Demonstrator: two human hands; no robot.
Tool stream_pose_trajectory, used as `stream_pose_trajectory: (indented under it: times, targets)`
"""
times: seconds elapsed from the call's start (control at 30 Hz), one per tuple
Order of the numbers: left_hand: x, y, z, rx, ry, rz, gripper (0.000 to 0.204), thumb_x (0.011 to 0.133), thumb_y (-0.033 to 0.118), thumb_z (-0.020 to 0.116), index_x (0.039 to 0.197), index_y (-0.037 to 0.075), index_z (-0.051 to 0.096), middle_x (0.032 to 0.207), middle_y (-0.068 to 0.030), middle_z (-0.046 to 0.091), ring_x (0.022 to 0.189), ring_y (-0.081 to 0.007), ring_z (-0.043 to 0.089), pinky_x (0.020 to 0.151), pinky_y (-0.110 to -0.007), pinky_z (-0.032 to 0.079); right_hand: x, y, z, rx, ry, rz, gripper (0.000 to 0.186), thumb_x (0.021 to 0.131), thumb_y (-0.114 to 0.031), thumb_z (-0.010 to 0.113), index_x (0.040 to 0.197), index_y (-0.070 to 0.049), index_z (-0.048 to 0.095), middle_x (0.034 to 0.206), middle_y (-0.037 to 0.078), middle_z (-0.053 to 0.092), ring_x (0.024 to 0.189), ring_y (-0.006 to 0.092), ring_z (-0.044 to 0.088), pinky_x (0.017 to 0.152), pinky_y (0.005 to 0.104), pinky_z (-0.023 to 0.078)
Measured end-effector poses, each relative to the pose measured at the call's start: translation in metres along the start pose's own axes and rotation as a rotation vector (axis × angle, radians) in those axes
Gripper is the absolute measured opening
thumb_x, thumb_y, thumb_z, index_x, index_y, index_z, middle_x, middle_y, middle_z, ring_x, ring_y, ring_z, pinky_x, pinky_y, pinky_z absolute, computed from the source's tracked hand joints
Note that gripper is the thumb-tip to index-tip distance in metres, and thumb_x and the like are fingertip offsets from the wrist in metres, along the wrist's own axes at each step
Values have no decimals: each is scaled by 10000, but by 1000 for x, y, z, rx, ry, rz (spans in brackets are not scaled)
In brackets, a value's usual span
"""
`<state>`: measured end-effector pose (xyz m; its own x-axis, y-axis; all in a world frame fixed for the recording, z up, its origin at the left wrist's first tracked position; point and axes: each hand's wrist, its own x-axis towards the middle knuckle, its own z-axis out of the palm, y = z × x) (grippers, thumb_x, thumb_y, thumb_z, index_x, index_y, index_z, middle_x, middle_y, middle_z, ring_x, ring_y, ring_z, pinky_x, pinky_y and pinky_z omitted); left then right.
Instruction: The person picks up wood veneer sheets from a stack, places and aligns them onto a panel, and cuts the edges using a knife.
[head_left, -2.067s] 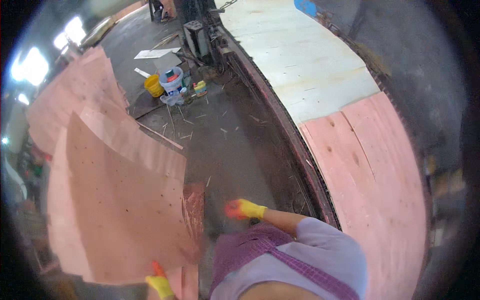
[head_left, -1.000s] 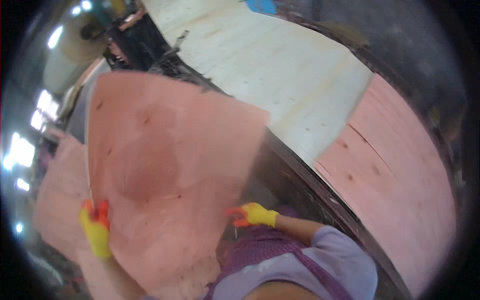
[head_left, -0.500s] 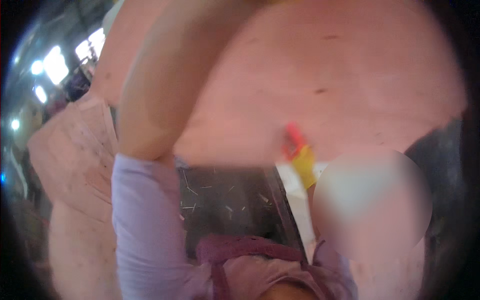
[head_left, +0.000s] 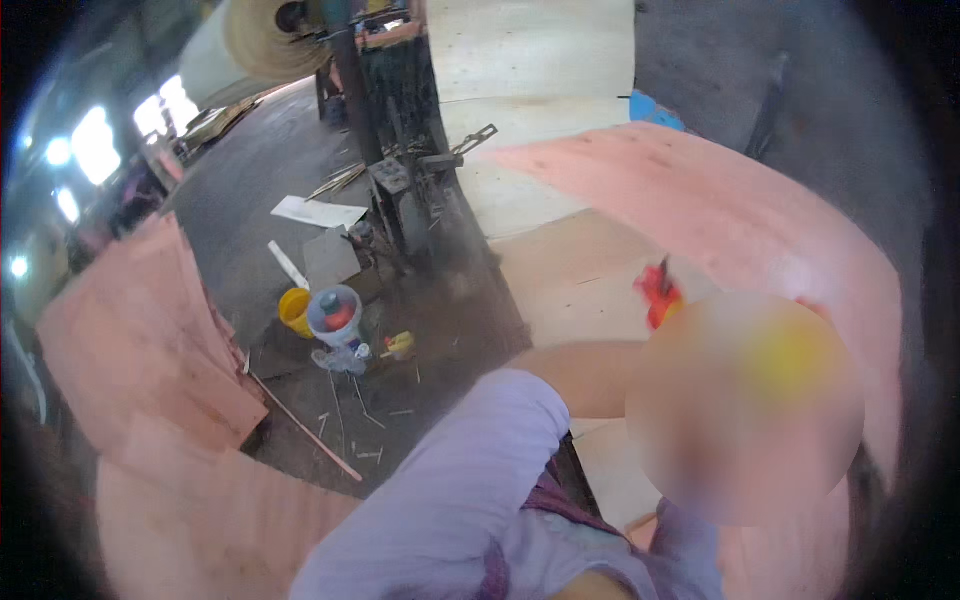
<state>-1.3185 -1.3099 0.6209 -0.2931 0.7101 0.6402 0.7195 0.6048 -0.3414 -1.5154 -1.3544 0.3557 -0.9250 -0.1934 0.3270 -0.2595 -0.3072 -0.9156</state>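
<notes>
A large pinkish wood veneer sheet [head_left: 740, 200] curves along the right side, over pale veneer sheets [head_left: 560, 270]. My left arm, in a lilac sleeve, crosses to the right. A round blurred patch hides most of my left hand [head_left: 812, 306]; yellow glove colour and a red fingertip show at the pink sheet, but its grip is hidden. My right hand [head_left: 660, 295], in a red and yellow glove, is above the pale sheets, beside the pink sheet's near edge. Its fingers look curled, and a thin dark tip sticks up from them, too blurred to name.
Stacked pink veneer sheets [head_left: 150, 330] lie at left. On the dark floor are a yellow bucket [head_left: 294, 312], a pale bucket [head_left: 335, 312], a thin stick [head_left: 305, 428] and scraps. Beyond are a dark metal post [head_left: 360, 90], a large pale roll [head_left: 250, 45] and a blue object [head_left: 655, 112].
The pink sheet, which filled the upper view, now lies to the right, exposing pale sheets and floor. My left arm has swung from reaching far ahead to the right; my view has shifted.
</notes>
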Motion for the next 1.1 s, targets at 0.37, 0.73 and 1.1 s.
stream_pose_trajectory:
  times: [0.37, 0.73, 1.1]
  targets:
    - [-426, -161, 63, -994, -784, -529, 647, 737, 447, 623, 1316, 240, 422, 1043, -128, 619, 937, -280, 604, 798, -339, 477, -262, 83, 77, -88, 300, 1022, 458, 798, -289, 575, 1157, -14, 506, 933, 126, 644, 396, 85, 388, 366, 228, 340]
    - [-691, -293, 170, -1345, -293, -1807, 765, 768, 295, 685, 1387, 121, 269, 969, -48, 603, 760, -122, 578, 627, -289, 474, -192, 130, 148, 345, 481, 965, 299, 842, -272, 556, 1038, -46, 570, 970, 135, 650, 471, 100, 482, 420, 235, 382]
    - [-662, -460, 260, -1650, 281, -2218, 545, 819, 287, 622, 1289, 170, 373, 1073, -40, 559, 929, -211, 540, 731, -354, 444, -81, 208, 233, 576, 569, 1028, 352, 874, -248, 523, 1133, -10, 506, 1058, 142, 611, 501, 86, 443, 424, 229, 363]
